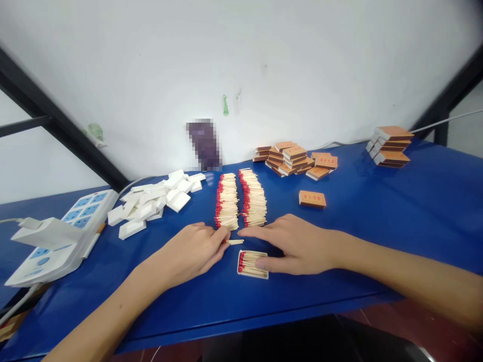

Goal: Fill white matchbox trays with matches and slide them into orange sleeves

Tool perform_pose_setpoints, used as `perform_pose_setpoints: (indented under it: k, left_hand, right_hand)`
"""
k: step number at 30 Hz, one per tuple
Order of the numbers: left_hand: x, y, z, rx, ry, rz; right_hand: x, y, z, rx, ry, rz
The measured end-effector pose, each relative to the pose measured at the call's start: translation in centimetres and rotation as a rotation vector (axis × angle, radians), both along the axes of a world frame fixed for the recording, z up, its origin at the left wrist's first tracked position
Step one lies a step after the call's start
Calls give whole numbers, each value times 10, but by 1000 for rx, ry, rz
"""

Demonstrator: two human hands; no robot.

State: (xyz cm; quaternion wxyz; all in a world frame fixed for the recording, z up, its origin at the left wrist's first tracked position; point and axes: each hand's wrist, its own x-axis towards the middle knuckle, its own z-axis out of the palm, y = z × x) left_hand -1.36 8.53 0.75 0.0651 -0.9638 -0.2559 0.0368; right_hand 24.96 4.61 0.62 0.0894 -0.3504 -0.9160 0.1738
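Two long rows of red-tipped matches (pixel 241 200) lie side by side on the blue table (pixel 396 226). My left hand (pixel 192 251) pinches a small bunch of matches (pixel 234 242) at the near end of the left row. My right hand (pixel 294 244) rests flat with fingers stretched out; the index finger points at the near end of the right row, and the thumb touches an open white tray of matches (pixel 252 264) lying just in front of both hands.
A heap of empty white inner trays (pixel 154 201) lies at the left. Orange matchbox sleeves are piled at the back (pixel 294 158), stacked at far right (pixel 390 146), and one lies alone (pixel 312 199). A white power strip (pixel 56 236) sits at the left edge.
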Motion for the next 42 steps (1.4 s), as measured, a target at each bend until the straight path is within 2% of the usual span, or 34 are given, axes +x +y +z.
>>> perform_pose_setpoints:
  k: [9,14,21,29,37,42]
  left_hand:
    - [-1,-2,5,-65,-44,14]
    - [1,-5,10,-130,-83,22]
    - [9,-12,10,-204,-174,-33]
    - [18,-18,10,-341,-157,-12]
    - [9,-14,5,-251,-248,-14]
    - [9,-15,2,-216,-323,-98]
  right_hand:
    - [-3,-2,3,-47,-52,-84]
    - [-3,-4,0,-13,-80,-56]
    - [-7,-2,0,7,-82,-97]
    - [-7,-1,-1,1,-81,-96]
    - [-7,-1,0,-8,-80,-99]
    - [-6,-2,1,-4,-83,-90]
